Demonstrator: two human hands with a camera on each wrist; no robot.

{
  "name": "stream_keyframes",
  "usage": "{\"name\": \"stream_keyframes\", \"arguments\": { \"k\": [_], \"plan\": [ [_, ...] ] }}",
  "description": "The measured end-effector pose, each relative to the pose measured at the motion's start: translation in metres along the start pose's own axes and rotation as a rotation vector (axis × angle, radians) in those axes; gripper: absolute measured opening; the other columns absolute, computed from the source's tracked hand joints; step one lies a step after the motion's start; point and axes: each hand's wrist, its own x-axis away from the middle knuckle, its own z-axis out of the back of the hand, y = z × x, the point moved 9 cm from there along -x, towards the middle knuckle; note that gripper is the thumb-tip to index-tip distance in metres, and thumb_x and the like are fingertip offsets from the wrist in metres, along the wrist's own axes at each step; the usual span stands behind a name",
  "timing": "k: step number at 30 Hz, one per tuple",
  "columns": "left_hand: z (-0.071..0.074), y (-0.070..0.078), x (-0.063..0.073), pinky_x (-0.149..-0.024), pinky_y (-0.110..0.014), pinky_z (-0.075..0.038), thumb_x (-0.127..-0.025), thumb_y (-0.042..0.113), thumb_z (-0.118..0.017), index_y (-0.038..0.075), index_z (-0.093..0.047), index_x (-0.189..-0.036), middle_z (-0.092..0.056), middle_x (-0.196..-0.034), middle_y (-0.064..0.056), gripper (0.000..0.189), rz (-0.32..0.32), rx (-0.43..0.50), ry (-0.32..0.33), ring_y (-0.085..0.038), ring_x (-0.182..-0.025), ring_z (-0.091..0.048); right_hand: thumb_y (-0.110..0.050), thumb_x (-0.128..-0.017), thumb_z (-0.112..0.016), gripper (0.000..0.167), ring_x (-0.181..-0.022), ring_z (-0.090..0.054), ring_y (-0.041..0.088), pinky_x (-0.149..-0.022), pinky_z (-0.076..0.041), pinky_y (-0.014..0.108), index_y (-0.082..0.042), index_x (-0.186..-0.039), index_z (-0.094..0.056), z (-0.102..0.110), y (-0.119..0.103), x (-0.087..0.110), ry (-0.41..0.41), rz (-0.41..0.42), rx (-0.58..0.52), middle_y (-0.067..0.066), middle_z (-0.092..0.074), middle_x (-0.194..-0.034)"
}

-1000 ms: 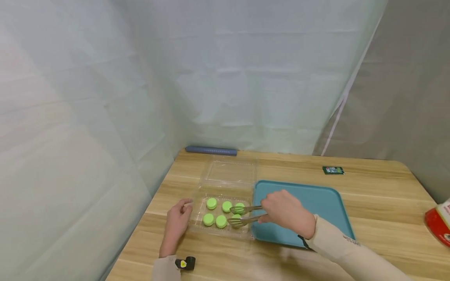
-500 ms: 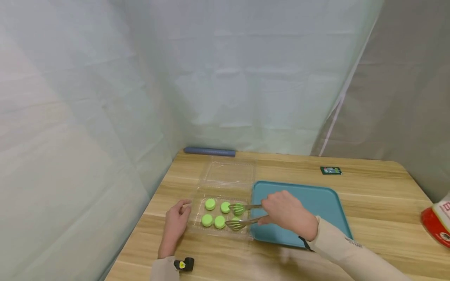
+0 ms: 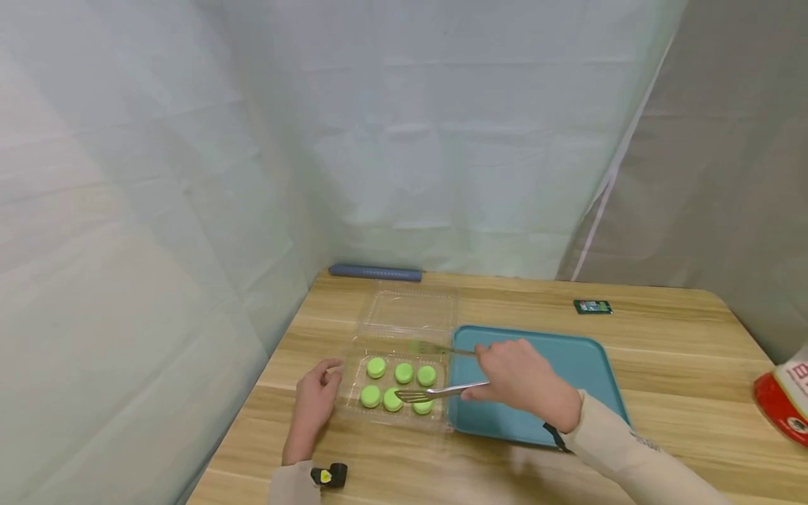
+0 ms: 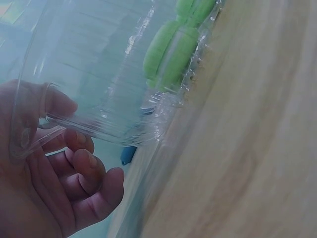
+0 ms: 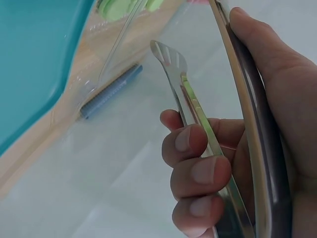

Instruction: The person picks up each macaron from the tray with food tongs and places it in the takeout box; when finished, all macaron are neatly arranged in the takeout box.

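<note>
A hinged clear plastic container (image 3: 351, 393) lies open on the table, with several green macarons (image 3: 375, 367) in two rows inside. My left hand (image 3: 318, 394) pinches its left rim between thumb and fingers; the left wrist view shows the rim crossing the hand (image 4: 64, 163). My right hand (image 3: 520, 379) grips metal serving tongs (image 3: 456, 390), fingers curled round one arm and thumb along the other. The slotted tong heads stand wide apart above the right-hand macarons, with nothing between them. In the right wrist view the hand (image 5: 213, 163) hides part of the tongs.
A blue tray (image 3: 568, 351) sits right of the container, partly under my right forearm. Behind the raised lid (image 3: 413, 308) lies a long blue object (image 3: 375, 272). A small green circuit board (image 3: 592, 306) is at the back, and a red-and-white package (image 3: 785, 400) at the right edge.
The tong arms have spread apart, uncovering the right-hand macarons. My right hand has shifted slightly to the right. My left hand stays at the container's rim.
</note>
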Motion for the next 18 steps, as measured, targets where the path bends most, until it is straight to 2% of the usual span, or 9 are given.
{"name": "stream_keyframes", "arguments": {
  "k": [4, 11, 18],
  "plan": [
    [-0.001, -0.001, 0.000, -0.047, -0.025, -0.038, -0.101, 0.011, -0.056, -0.001, -0.066, -0.124, -0.049, -0.065, -0.002, 0.028, 0.012, 0.012, -0.008, -0.015, -0.052, -0.045, -0.064, -0.077, -0.076, 0.054, -0.042, -0.029, 0.006, -0.040, -0.021, 0.024, -0.014, -0.075, -0.055, 0.003, 0.005, 0.005, 0.038, -0.007, -0.003, -0.006, -0.033, -0.052],
    [0.000, -0.002, 0.000, -0.046, -0.026, -0.038, -0.102, 0.011, -0.054, -0.001, -0.065, -0.125, -0.049, -0.067, -0.002, 0.029, 0.024, 0.015, -0.027, -0.015, -0.052, -0.045, -0.064, -0.079, -0.074, 0.055, -0.042, -0.031, 0.007, -0.040, -0.023, 0.024, -0.013, -0.077, -0.054, -0.004, 0.019, 0.012, 0.047, -0.059, -0.023, -0.007, -0.034, -0.053],
    [-0.002, -0.003, -0.001, -0.048, -0.027, -0.038, -0.102, 0.013, -0.054, -0.001, -0.065, -0.126, -0.048, -0.066, -0.002, 0.029, 0.028, -0.001, -0.034, -0.015, -0.054, -0.045, -0.067, -0.081, -0.070, 0.066, -0.045, -0.038, 0.005, -0.041, -0.034, 0.025, -0.003, -0.100, -0.067, -0.017, 0.046, 0.023, 0.004, -0.185, -0.056, -0.007, -0.040, -0.057]
  ]
}}
